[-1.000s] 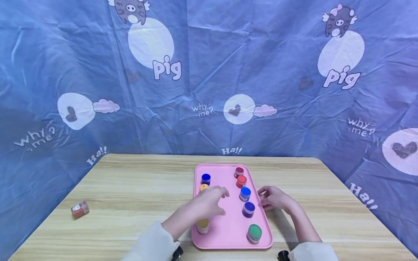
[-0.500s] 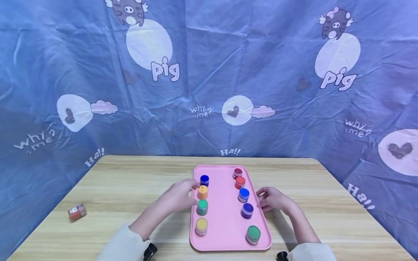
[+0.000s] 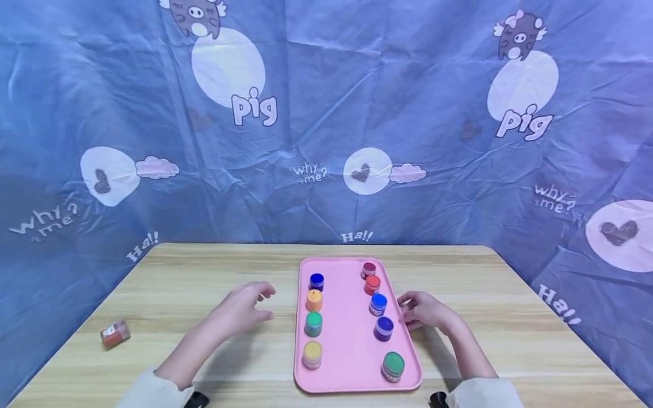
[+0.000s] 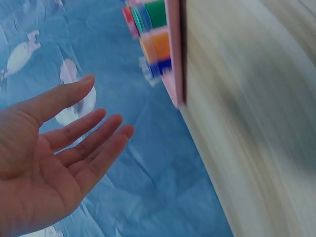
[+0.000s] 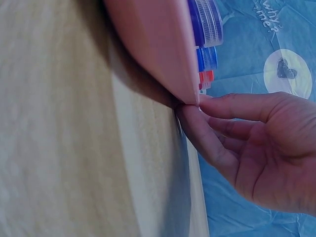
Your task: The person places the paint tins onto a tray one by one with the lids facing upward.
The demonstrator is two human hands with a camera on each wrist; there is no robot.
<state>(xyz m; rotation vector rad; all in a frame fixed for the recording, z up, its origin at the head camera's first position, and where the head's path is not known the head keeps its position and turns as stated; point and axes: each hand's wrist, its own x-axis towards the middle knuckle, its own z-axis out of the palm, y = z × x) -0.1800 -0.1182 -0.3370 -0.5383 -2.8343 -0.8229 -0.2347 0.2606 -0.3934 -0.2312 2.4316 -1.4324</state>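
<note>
A pink tray (image 3: 347,371) lies on the table with small lidded paint jars in two rows. Down its left side stand a dark blue jar (image 3: 316,281), an orange jar (image 3: 314,300), a green jar (image 3: 313,323) and a yellow jar (image 3: 312,355). My left hand (image 3: 242,309) is over the table left of the tray, fingers apart and holding nothing; the left wrist view shows its open palm. At the tray's right edge my right hand (image 3: 427,310) pinches the rim, thumb on top and index finger underneath in the right wrist view.
Along the tray's right side stand a dark red jar (image 3: 368,270), a red jar (image 3: 372,285), a blue jar (image 3: 378,304), a purple-blue jar (image 3: 384,328) and a green-lidded jar (image 3: 393,366). A red jar (image 3: 115,334) lies on its side at the far left. A blue curtain (image 3: 326,215) hangs behind.
My left hand has moved left, from over the tray's left row to bare table beside it, uncovering the jars. My right hand stays at the tray's right rim.
</note>
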